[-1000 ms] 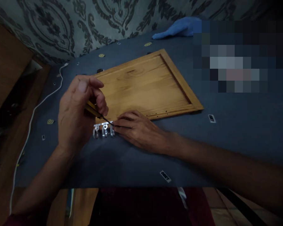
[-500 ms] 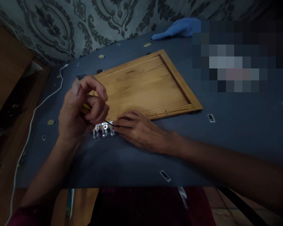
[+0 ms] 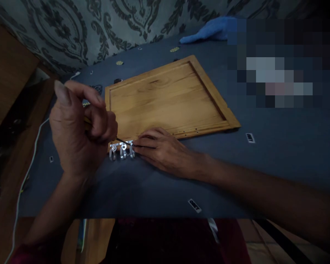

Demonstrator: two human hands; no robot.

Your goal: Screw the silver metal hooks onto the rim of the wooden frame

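My left hand (image 3: pixel 81 130) is closed around a screwdriver (image 3: pixel 123 141) with a yellow-and-black handle, mostly hidden by my fingers. Its thin dark shaft slants down to the right, the tip at the right end of a silver metal hook rail (image 3: pixel 123 145). The rail lies along the near left edge of a framed wooden panel (image 3: pixel 159 99), its hooks hanging toward me. My right hand (image 3: pixel 163 152) rests on the panel's near edge, fingertips closed together at the rail's right end, touching the screwdriver tip. Whether a screw is between them is hidden.
The panel lies on a blue-grey patterned cloth (image 3: pixel 159 194) over a table. Small holes dot its near edge. A blue cloth (image 3: pixel 209 31) lies at the back, a white cable (image 3: pixel 30 165) runs down the left, and a blurred-out patch covers the upper right.
My left hand has shifted left and toward me and rotated around the screwdriver, showing more of its shaft. My right hand stays at the hook rail. The view has moved slightly.
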